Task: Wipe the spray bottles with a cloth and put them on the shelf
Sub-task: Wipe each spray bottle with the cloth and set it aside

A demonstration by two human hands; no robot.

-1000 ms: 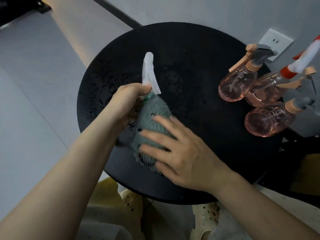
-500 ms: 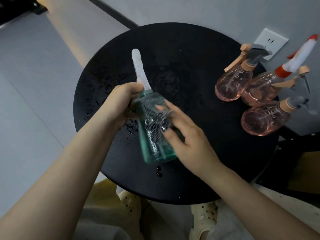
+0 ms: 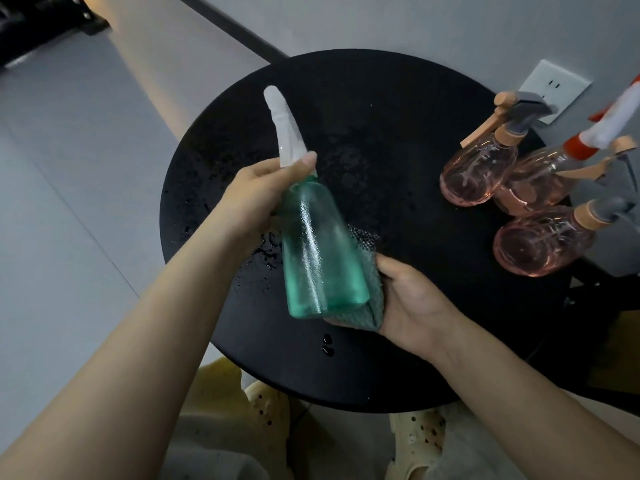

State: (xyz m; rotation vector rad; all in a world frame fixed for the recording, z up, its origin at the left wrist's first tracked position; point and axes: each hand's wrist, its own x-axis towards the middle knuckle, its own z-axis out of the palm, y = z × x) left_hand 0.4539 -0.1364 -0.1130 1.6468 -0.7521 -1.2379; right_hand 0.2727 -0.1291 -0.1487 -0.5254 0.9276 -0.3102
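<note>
My left hand [image 3: 254, 199] grips the neck of a green spray bottle [image 3: 318, 258] with a white nozzle, held tilted above the round black table [image 3: 398, 140]. My right hand [image 3: 412, 306] holds a grey-green cloth [image 3: 372, 292] cupped under the bottle's base and right side; its fingers are hidden beneath. Three pink spray bottles stand at the table's right: one at the back [image 3: 478, 171], one with a red and white head [image 3: 540, 181], one nearest [image 3: 543, 240].
Water drops lie on the table near its front [image 3: 327, 344] and under my left wrist. A wall socket [image 3: 554, 88] is behind the pink bottles. Grey floor spreads to the left; my feet in pale shoes [image 3: 415, 441] are below the table.
The cloth slid from the bottle's top side down to its base, and my right hand turned palm up beneath it. The bottle rose and its bare green side now faces up.
</note>
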